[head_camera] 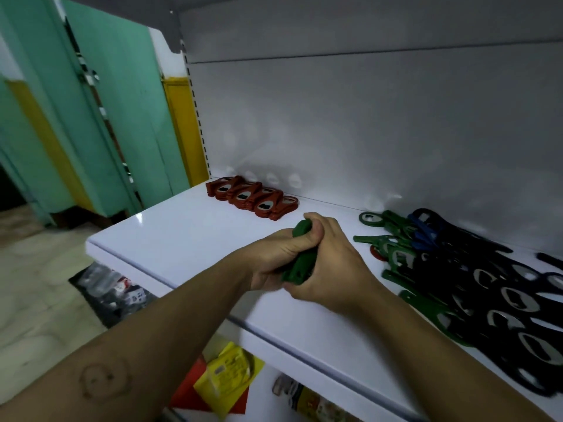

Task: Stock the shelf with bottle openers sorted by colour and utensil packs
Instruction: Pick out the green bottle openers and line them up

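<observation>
Both hands meet over the middle of the white shelf [189, 233]. My left hand [272, 257] and my right hand [329, 263] both grip a stack of green bottle openers [300, 266], whose ends stick out above and below the fingers. A neat row of red bottle openers [251, 197] lies at the back left of the shelf. A mixed heap of green, blue and black bottle openers [475, 278] covers the right part of the shelf, with one red opener [376, 252] partly buried at its left edge.
Below the shelf, a lower level holds yellow and red packs [228, 379] and a labelled bottle [307, 397]. A dark bag of packaged goods [112, 287] lies on the floor at left. Green and yellow doors [122, 102] stand beyond the shelf's left end.
</observation>
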